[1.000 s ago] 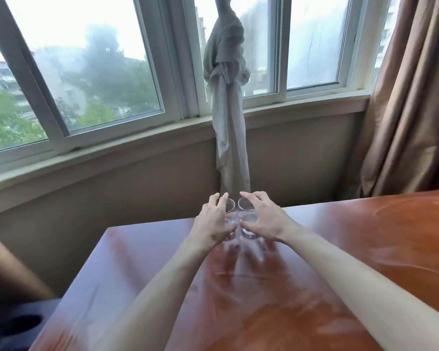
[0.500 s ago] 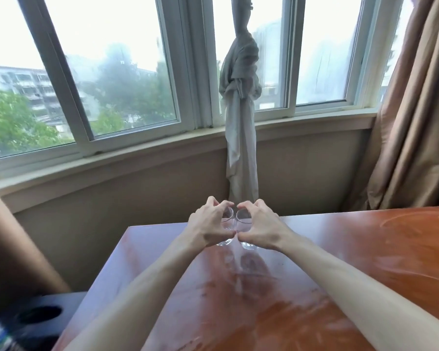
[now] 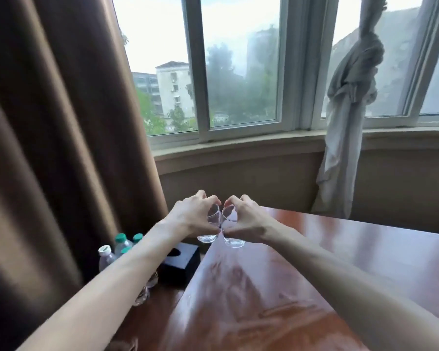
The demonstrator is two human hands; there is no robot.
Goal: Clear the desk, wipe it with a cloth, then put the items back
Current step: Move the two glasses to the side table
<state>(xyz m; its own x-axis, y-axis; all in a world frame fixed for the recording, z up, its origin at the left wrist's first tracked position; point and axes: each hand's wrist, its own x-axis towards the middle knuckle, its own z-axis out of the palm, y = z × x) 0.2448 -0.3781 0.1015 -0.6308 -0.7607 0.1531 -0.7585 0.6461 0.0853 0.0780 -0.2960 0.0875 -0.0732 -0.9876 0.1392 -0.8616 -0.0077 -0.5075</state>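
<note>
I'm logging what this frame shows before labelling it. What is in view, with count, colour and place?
glasses: two, clear, one in each hand, held off the desk above its far left corner.
desk: one, glossy reddish-brown, lower right.
water bottles: at least four, clear; three green caps, one white; left of the desk, lower down.
box: one, black, hole in its top, between bottles and desk.
brown curtain: one, far left.
grey curtain: one, knotted, at the window on the right.
window: white frames, across the back.
left hand: grips the left glass.
right hand: grips the right glass.
</note>
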